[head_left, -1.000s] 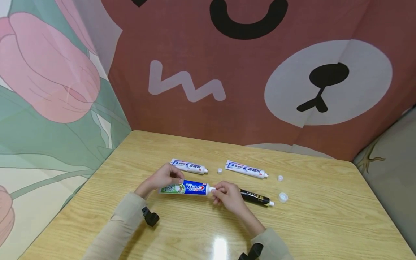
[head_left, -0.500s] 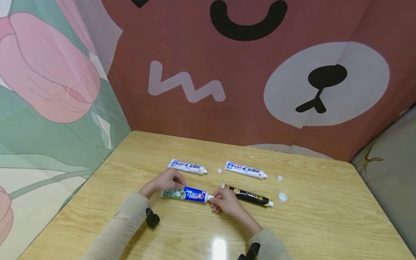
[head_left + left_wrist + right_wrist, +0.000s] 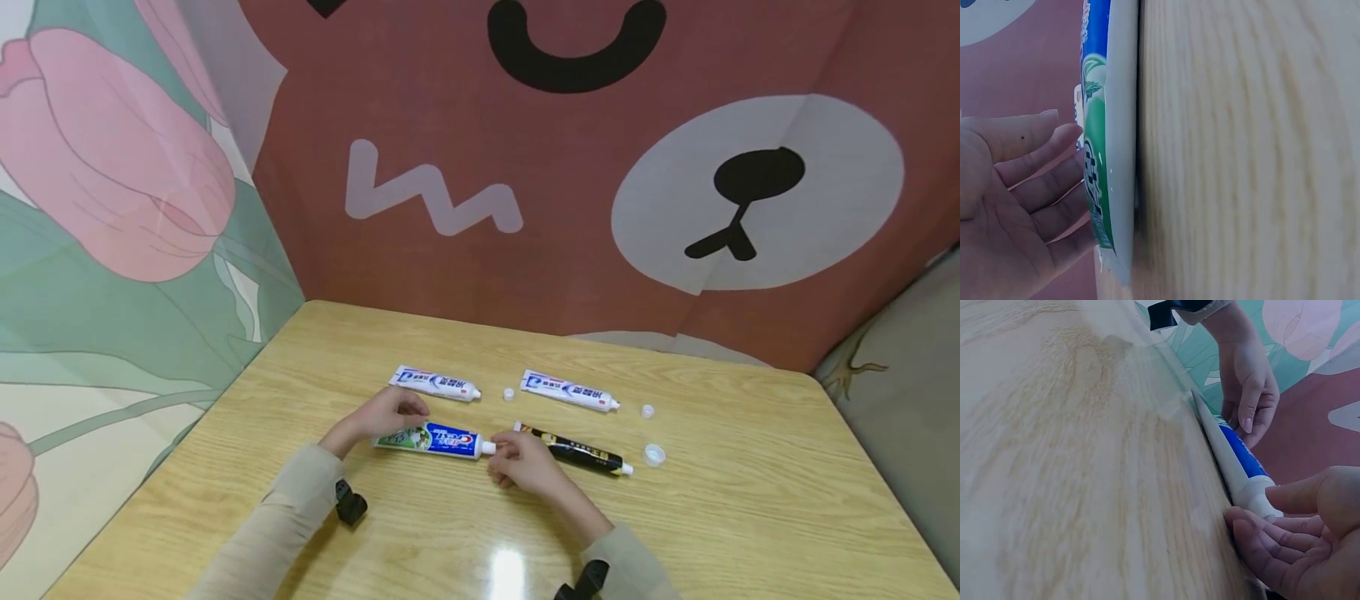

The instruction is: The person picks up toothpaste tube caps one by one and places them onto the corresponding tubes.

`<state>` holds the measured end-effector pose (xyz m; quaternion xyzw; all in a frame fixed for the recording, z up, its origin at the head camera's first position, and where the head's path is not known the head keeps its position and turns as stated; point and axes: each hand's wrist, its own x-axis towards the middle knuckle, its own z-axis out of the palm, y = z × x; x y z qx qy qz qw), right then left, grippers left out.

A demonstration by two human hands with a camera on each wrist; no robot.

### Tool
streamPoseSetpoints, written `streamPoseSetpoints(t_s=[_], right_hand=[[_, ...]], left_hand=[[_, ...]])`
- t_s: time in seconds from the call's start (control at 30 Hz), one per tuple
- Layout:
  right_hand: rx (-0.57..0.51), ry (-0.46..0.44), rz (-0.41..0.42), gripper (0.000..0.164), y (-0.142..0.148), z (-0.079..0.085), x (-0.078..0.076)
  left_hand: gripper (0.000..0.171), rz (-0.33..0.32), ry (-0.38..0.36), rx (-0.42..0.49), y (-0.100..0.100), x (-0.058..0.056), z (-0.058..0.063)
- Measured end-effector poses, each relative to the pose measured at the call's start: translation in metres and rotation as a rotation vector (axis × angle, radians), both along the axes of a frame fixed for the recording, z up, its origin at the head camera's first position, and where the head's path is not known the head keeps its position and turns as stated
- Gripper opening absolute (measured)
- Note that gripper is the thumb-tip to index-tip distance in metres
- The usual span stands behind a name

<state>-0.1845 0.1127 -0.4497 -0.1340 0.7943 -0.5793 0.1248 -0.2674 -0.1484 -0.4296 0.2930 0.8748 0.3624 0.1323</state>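
Observation:
A blue and green toothpaste tube [image 3: 446, 440] lies on the table in the head view, its white cap end [image 3: 488, 448] pointing right. My left hand [image 3: 384, 412] is at the tube's green tail; the left wrist view shows the hand's loose fingers [image 3: 1054, 187] beside the tube, with the thumb off it. Close by the white cap end is my right hand [image 3: 522, 461], fingers loosely bent. In the right wrist view the right thumb [image 3: 1297, 495] overlaps that end and the fingers lie below it; whether they touch it is unclear.
Behind lie two white toothpaste tubes [image 3: 437, 383] with bare nozzles. A black toothpaste tube [image 3: 581, 452] lies right of my right hand. Loose white caps are on the wooden table [image 3: 720, 500]: a small cap [image 3: 508, 394], another small cap [image 3: 648, 411] and a larger cap [image 3: 654, 455].
The blue and green tube came down onto the table and shifted slightly. My right fingers, which pinched its white end, have eased off to the right. The left hand has loosened from the tail.

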Motion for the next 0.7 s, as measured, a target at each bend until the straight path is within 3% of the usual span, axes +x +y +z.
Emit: streamPoseSetpoints(t_s=[0.33, 0.7], right_hand=[[0.071, 0.055, 0.023, 0.041, 0.021, 0.012, 0.011], [0.069, 0.114, 0.041, 0.034, 0.041, 0.036, 0.027]], left_hand=[[0.019, 0.072, 0.074, -0.018, 0.006, 0.008, 0.011], [0.022, 0.066, 0.117, 0.035, 0.013, 0.020, 0.023]])
